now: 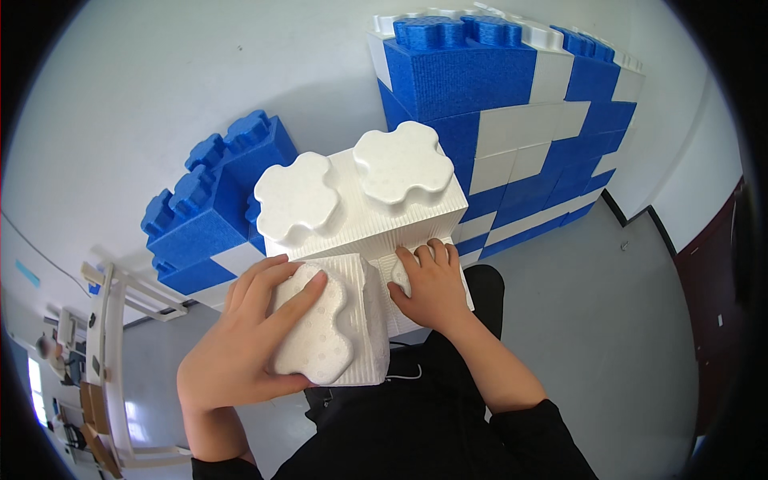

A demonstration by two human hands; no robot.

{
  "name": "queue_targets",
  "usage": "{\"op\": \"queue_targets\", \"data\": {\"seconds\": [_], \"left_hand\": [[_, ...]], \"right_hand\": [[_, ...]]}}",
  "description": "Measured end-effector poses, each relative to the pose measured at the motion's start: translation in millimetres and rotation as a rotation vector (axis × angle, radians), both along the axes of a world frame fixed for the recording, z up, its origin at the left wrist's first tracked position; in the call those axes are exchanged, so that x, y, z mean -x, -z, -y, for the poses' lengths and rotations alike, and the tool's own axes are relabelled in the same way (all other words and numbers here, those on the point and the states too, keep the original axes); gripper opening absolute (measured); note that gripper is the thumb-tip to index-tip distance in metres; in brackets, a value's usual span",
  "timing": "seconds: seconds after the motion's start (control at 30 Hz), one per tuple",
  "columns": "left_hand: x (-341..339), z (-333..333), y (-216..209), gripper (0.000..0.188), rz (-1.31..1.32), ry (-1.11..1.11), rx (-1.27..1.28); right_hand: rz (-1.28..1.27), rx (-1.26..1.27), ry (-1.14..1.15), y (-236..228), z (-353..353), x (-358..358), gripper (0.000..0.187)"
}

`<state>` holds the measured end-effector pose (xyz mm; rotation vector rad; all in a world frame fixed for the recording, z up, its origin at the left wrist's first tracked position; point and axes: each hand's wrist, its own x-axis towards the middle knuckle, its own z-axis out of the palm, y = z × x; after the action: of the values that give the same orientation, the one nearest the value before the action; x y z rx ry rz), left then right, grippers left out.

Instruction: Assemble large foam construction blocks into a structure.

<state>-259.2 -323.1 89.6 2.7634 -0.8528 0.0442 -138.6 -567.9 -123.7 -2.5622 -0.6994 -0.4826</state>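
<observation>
One block (328, 352) is in the left fingers (296, 302), and just to its right a second block (400, 276) lies under the right fingers (426, 260). Behind both lies a third block (360, 212), with one stack (212, 228) to its left and another stack (512, 132) behind it to the right. A door (724, 320) is far right, a frame (112, 360) far left.

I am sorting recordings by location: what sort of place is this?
Probably an indoor workroom or test area: tall blue-and-white stack of studded, foam-like blocks, brown cardboard boxes and smooth grey floor suggest it.
</observation>
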Motion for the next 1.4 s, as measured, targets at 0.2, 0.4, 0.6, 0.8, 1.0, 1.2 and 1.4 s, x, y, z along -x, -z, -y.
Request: {"op": "queue_targets", "data": {"seconds": [0.2, 0.4, 0.6, 0.8, 1.0, 1.2, 1.4], "left_hand": [[12.0, 20.5, 3.5, 0.109, 0.076, -0.088, 0.003], [5.4, 11.7, 8.6, 0.112, 0.149, -0.063, -0.021], [-6.5, 9.0, 3.3, 0.108, 0.024, -0.068, -0.003], [-12.0, 26.7, 2.0, 0.112, 0.023, -0.069, 0.018], [-22.8, 51.1, 25.5, 0.101, 0.227, -0.27, -0.122], [-20.6, 60.3, 26.8, 0.098, 0.262, -0.31, -0.213], [-21.9, 49.9, 32.2, 0.097, 0.278, -0.302, -0.191]], "right_hand": [[-0.004, 0.0, -0.01, -1.0, -2.3, -0.6, 0.066], [0.004, -0.016, -0.014, -1.0, -3.0, -0.4, 0.066], [0.014, -0.015, -0.011, 0.8, -1.9, -0.2, 0.067], [0.082, -0.035, 0.006, 2.2, -1.8, -0.1, 0.063], [0.004, -0.038, -0.014, -0.4, -2.3, -0.2, 0.066], [0.012, -0.036, -0.012, -1.0, -3.1, 0.9, 0.067], [0.066, -0.036, 0.01, 4.5, -1.9, 1.5, 0.064]]}}
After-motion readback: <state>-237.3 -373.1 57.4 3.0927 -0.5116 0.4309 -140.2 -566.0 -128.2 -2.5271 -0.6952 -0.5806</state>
